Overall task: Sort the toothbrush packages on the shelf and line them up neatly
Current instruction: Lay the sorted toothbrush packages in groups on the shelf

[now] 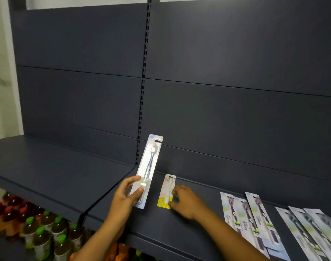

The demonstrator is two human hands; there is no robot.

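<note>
This is a shop aisle. A dark grey metal display shelf [53,166] runs along matching back panels, split by a slotted upright rail [144,81] of the kind that takes adjustable brackets. Carded toothbrush packages with hang holes [255,221] lie toward the shelf's right end. Below its front edge stand rows of bottled drinks with green and red caps [42,232].

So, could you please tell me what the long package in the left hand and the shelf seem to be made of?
The long white toothbrush package, held by the left hand, looks like glossy printed card under a clear plastic blister: light glints off its raised front. The dark grey shelf appears to be matt painted sheet metal, judging by its thin folded edges and the slotted upright.
</note>
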